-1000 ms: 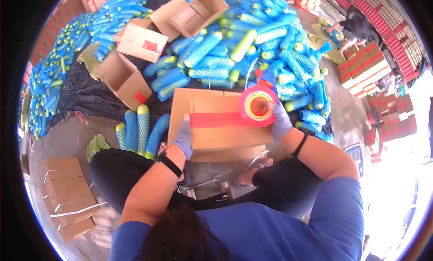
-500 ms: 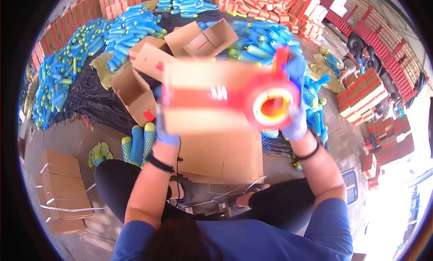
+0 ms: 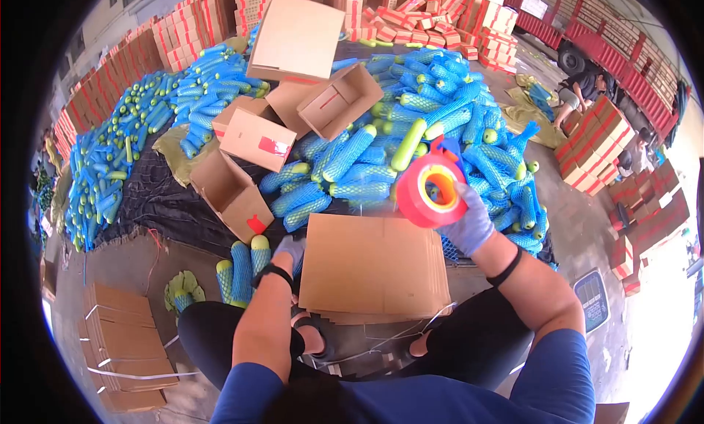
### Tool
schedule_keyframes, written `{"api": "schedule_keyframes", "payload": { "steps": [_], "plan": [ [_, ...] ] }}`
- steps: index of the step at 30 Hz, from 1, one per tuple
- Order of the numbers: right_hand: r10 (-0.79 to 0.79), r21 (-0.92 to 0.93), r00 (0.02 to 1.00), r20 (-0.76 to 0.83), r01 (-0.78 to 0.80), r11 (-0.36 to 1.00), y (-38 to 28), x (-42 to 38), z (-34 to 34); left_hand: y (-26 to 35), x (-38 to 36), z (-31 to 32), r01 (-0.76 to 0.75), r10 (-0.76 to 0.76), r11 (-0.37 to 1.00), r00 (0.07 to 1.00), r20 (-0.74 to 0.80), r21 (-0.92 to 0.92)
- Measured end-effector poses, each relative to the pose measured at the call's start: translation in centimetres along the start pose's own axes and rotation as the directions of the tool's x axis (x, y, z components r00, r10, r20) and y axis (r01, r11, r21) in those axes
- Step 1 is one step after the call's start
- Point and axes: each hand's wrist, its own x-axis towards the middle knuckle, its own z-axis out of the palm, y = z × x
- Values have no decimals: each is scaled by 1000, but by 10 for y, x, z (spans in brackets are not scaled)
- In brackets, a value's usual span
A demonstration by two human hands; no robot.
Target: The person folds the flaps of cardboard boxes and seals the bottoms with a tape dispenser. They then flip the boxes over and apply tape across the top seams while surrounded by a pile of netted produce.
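My right hand (image 3: 473,220), in a pale glove, is closed on a tape dispenser with a large roll of red tape (image 3: 430,191), raised above the right end of a stack of flat cardboard (image 3: 374,266). At the stack's upper left corner is my left hand (image 3: 291,249), also gloved; its fingers are too small and partly hidden to tell their grip. A closed cardboard box (image 3: 297,39) appears above the far side of the pile, tilted, apart from both hands.
Green vegetables in blue nets (image 3: 433,94) lie piled ahead. Open boxes (image 3: 231,193) stand left of centre. Tied flat cardboard (image 3: 128,343) is at the lower left. Stacked boxes (image 3: 598,145) and a bent-over person (image 3: 576,97) are at the right, near a red truck (image 3: 623,57).
The box that was between my hands has left them and is now farther forward and up. My left hand has come down beside the flat cardboard; my right hand still holds the tape dispenser.
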Motion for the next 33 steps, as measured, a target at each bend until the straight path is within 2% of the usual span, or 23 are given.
{"api": "schedule_keyframes", "payload": {
  "steps": [1,2,3,4,5,7,9,12,14,16,17,19,20,22,23,24,25,27,28,29,31,32,33],
  "plan": [
    [-9,-1,1000,-4,9,1000,1,-6,-17,32,-6,17,331,-262,789,943,204,-518],
    [26,8,992,-126,-25,1000,2,-12,-32,55,-10,30,587,-334,249,799,501,-770],
    [62,25,966,-250,-58,998,4,-16,-46,63,-10,43,571,-144,276,820,554,-773],
    [53,27,962,-267,-48,999,5,-19,-58,70,-5,44,564,-129,290,824,552,-774],
    [37,15,950,-311,-34,999,4,-22,-66,76,-3,39,352,-72,639,913,403,-684],
    [14,37,952,-306,-3,999,5,-26,-82,82,-1,33,76,65,882,958,279,-466],
    [17,11,934,-358,-14,1000,2,-27,-93,71,-8,-3,454,-153,693,852,501,-560],
    [29,-70,909,-417,-63,996,-2,-22,-103,74,7,16,727,-262,416,671,694,-546],
    [11,-95,874,-487,-65,993,0,-11,-125,73,45,135,614,-176,53,782,598,-787],
    [-88,-211,850,-519,-28,977,-2,-7,-113,70,7,57,397,-186,-367,855,485,-841],
    [-121,-301,850,-512,-46,953,-3,-3,-137,70,6,49,414,-167,-356,854,493,-838],
    [-198,-597,927,-317,-33,801,-18,-7,-138,61,15,38,145,-174,-718,909,378,-681],
    [-252,-721,951,-179,48,691,-25,-8,-124,57,21,32,150,-169,-713,912,375,-685],
    [-280,-862,960,3,144,485,-28,-11,-105,50,29,24,-99,-292,-716,942,168,-691],
    [-262,-942,960,95,172,287,-33,-21,-71,51,27,9,-94,-288,-714,943,169,-694],
    [-145,-964,954,261,249,-98,-38,-21,-55,53,20,-13,-239,-284,-781,959,-12,-577],
    [-21,-818,909,417,365,-444,-43,-22,-40,52,10,-30,-354,-301,-834,935,-188,-423],
    [147,-756,887,437,451,-474,-30,-26,-27,47,-9,-44,-289,-179,-819,949,-259,-495],
    [141,-761,864,483,494,-421,-18,-28,-31,43,-17,-52,-240,-52,-791,943,-329,-562],
    [131,-757,838,530,537,-371,-10,-29,-33,37,-26,-64,-248,-60,-791,941,-332,-560],
    [192,-729,808,557,586,-354,1,-28,-30,21,-48,-92,-137,-83,-970,963,-254,-201],
    [249,-706,778,576,628,-329,6,-29,-31,10,-62,-116,-139,-84,-969,963,-254,-205],
    [232,-726,800,554,600,-335,12,-32,-36,-2,-77,-145,-83,33,-957,921,-387,-279]
  ]
}}
